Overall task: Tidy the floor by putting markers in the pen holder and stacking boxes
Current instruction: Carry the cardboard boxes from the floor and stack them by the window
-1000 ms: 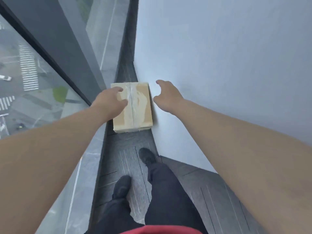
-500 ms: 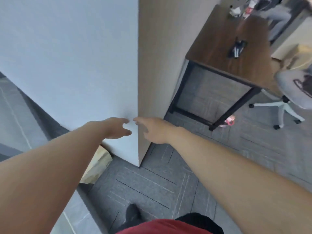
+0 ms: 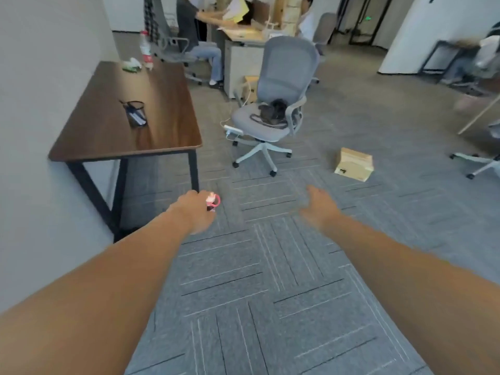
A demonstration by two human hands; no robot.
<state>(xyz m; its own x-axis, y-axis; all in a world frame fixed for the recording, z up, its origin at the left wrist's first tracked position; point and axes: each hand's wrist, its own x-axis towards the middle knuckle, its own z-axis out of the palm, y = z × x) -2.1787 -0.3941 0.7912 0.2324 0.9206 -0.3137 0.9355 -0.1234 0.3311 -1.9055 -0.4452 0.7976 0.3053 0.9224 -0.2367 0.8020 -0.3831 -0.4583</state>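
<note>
Both of my arms reach out in front of me and I hold nothing. My left hand (image 3: 197,212) hangs with its fingers loosely bent. My right hand (image 3: 322,204) is blurry, but its fingers look spread apart.

One box (image 3: 354,163) lies on the floor (image 3: 270,293), out past my right hand and to the right of the gray chair (image 3: 273,104). It is well apart from both hands. The pen holder (image 3: 136,113) stands around the middle of the counter (image 3: 162,136).

I think I am on the box step now, going for the next box to stack. Next I need to walk over to it, bend down and put one hand on each side.

A small pink thing (image 3: 213,200) sits on the floor by the counter's near right leg, just past my left hand. I cannot tell what it is.
</note>
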